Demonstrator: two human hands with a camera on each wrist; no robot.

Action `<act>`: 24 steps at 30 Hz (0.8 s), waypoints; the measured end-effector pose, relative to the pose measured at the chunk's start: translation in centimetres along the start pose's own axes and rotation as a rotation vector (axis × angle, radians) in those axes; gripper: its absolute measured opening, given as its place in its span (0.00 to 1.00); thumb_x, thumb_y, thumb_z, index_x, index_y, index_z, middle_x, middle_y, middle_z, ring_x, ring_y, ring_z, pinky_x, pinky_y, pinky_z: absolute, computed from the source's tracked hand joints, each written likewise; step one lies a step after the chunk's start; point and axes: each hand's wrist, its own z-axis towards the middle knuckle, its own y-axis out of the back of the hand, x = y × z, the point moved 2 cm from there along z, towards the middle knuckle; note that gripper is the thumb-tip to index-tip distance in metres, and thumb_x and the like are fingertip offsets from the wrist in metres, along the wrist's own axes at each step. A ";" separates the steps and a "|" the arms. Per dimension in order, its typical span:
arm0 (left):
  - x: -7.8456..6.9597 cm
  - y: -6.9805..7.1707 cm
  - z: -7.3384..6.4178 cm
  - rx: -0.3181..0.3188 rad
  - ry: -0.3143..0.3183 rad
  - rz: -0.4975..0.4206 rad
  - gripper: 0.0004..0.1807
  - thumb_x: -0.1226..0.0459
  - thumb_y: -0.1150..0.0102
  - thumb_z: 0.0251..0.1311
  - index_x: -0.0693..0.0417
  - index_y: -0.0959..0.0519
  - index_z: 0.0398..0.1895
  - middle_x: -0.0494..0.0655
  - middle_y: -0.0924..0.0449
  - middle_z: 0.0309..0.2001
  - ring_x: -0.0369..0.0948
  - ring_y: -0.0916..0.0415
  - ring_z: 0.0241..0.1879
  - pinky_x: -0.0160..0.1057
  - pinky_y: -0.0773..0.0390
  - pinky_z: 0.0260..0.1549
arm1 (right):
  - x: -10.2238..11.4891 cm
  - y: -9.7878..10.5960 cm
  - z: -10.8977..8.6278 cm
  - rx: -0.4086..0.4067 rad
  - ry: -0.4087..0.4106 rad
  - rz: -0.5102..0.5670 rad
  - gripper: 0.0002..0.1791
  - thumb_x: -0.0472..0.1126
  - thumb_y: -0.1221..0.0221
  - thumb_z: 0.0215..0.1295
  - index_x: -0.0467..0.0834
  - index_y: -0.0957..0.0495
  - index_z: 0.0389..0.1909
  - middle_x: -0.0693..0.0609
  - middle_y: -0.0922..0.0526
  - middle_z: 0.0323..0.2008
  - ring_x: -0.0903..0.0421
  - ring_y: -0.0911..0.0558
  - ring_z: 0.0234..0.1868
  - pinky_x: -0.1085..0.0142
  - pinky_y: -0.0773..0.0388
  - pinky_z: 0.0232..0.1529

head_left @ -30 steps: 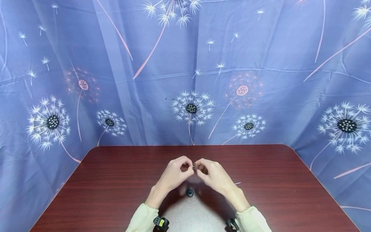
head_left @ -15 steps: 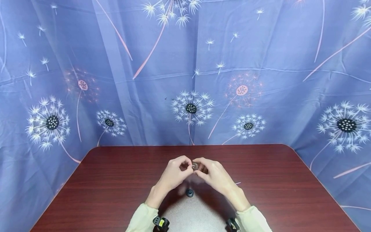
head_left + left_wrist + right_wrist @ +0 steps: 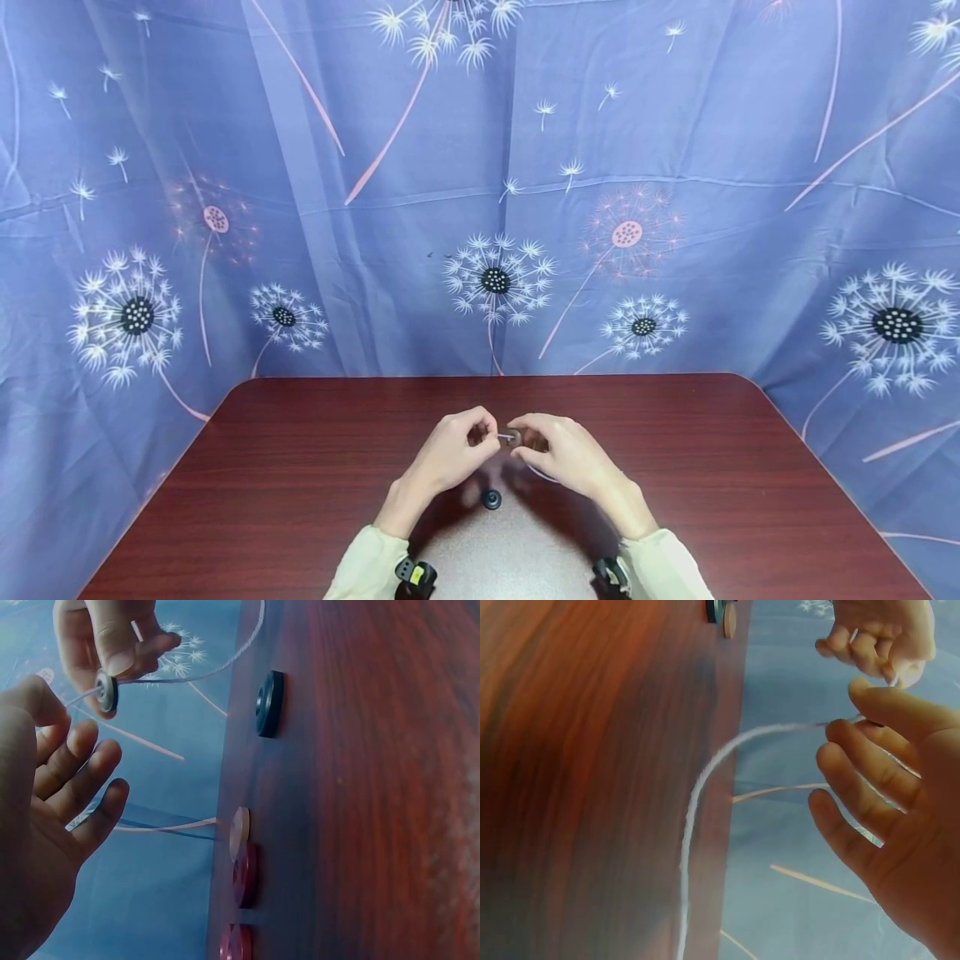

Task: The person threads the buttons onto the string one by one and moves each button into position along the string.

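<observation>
My left hand (image 3: 452,452) pinches the end of a pale cord (image 3: 506,436) between thumb and forefinger. Opposite it, my right hand (image 3: 568,452) holds a small round brownish-grey button (image 3: 108,691) by its edge with thumb and fingertips. The cord runs through the button and trails in a curve (image 3: 694,796) below the right hand in the right wrist view. Both hands hover above the table. A dark button (image 3: 491,499) lies on the table between the forearms. In the left wrist view, the left hand's other fingers are spread loosely.
On the table (image 3: 300,475) in the left wrist view lie a tan button (image 3: 239,831), a red button (image 3: 244,876) and more red (image 3: 238,943) at the frame's lower edge. A blue dandelion-print curtain (image 3: 375,250) hangs behind the table. Black wrist cameras (image 3: 416,577) sit on both wrists.
The right hand has shifted slightly right with the button, widening the gap between the hands. More cord now shows between the left fingertips and the button, and the trailing cord has come nearer.
</observation>
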 end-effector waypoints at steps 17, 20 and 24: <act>0.6 0.2 -0.2 0.020 0.026 -0.041 0.06 0.63 0.39 0.56 0.38 0.23 0.29 0.27 0.26 0.23 0.28 0.27 0.24 0.30 0.25 0.26 | -2.3 0.0 -0.7 0.188 -0.037 -0.007 0.16 0.44 0.33 0.62 0.47 0.17 0.51 0.65 0.17 0.30 0.70 0.22 0.32 0.67 0.23 0.37; 0.5 0.2 -0.2 0.022 0.034 -0.056 0.03 0.62 0.41 0.58 0.41 0.22 0.30 0.29 0.25 0.23 0.28 0.27 0.21 0.30 0.25 0.24 | -2.7 0.0 -0.9 0.214 -0.053 0.008 0.16 0.44 0.33 0.61 0.47 0.17 0.50 0.64 0.16 0.30 0.70 0.21 0.32 0.67 0.22 0.39; 0.6 0.2 -0.2 0.028 0.054 -0.088 0.02 0.61 0.42 0.60 0.43 0.22 0.30 0.33 0.24 0.23 0.28 0.29 0.14 0.31 0.25 0.17 | -3.1 0.0 -1.1 0.251 -0.077 0.040 0.15 0.42 0.34 0.61 0.47 0.17 0.49 0.64 0.16 0.28 0.71 0.22 0.30 0.69 0.24 0.36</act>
